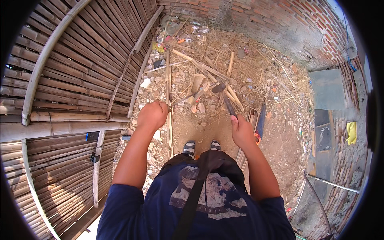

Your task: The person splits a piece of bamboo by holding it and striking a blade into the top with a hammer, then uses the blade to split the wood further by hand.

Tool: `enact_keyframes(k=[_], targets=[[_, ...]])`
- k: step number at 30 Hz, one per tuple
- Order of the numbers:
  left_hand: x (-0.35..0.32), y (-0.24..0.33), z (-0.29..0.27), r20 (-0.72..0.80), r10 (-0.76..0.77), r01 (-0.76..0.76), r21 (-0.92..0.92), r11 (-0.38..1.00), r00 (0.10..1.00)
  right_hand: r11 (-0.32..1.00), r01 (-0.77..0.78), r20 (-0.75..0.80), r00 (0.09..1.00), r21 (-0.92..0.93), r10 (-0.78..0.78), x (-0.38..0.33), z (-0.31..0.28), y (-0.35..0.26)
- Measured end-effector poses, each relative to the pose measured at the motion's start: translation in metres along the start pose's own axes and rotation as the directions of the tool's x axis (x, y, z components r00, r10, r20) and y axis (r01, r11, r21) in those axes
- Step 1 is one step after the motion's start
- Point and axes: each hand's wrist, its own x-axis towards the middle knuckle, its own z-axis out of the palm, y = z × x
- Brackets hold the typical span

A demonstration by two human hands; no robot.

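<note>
- Hammer (225, 98), with a dark head and a dark handle, is held out in front of the person, above bare earth littered with straw and bamboo offcuts.
- Its long axis runs from the right hand (241, 130) up and slightly left in the picture, away from the body; the head (218, 87) sits at the far end, turned crosswise to the handle.
- Right hand's grip is closed around the lower end of the hammer handle.
- Left hand (152, 114) is closed in a fist around the near end of a thin grey rod (185, 98), which slants up and to the right, toward the hammer head.
- Rod's far tip lies near a pale cut bamboo piece (197, 83); whether they touch cannot be told.
- Two feet in grey shoes (189, 147) stand on the dirt between the hands.
- Woven bamboo fence panel (72, 72) fills the left side, its slats running mostly left to right, with round bamboo poles across it.
- Handsaw with a blue blade (261, 122) lies on the ground just right of the right hand, next to a bundle of bamboo strips.
- Small scraps of coloured litter (176, 34), yellow, red and white, lie scattered at the far top by a red brick wall (280, 20).
- Yellow cloth or bag (351, 133) hangs at the far right edge, on the brick wall.
</note>
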Motion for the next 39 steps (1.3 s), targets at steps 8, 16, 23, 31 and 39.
enact_keyframes(k=[8, 16, 23, 31, 39], targets=[[-0.006, -0.011, -0.005, 0.006, -0.030, 0.030, 0.005, 1.000, 1.000, 0.911, 0.102, -0.109, 0.992, 0.399, -0.063, -0.012, -0.042, -0.060], [-0.009, -0.007, -0.016, -0.001, -0.047, 0.047, 0.040, 0.998, 0.999, 0.993, 0.034, 0.028, 0.999, 0.111, -0.037, 0.002, 0.001, -0.031], [-0.008, -0.010, -0.014, 0.005, -0.056, 0.055, 0.055, 0.997, 0.998, 0.929, 0.187, -0.175, 0.975, 0.319, -0.137, 0.003, 0.004, -0.033], [-0.007, -0.010, -0.022, 0.029, -0.071, 0.069, 0.078, 0.995, 0.997, 0.892, 0.042, -0.016, 0.999, 0.450, -0.039, 0.009, -0.004, -0.030], [0.008, -0.010, -0.006, 0.074, -0.005, -0.003, 0.103, 0.995, 0.997, 0.976, 0.119, -0.006, 0.993, 0.182, -0.120, 0.008, 0.051, 0.000]])
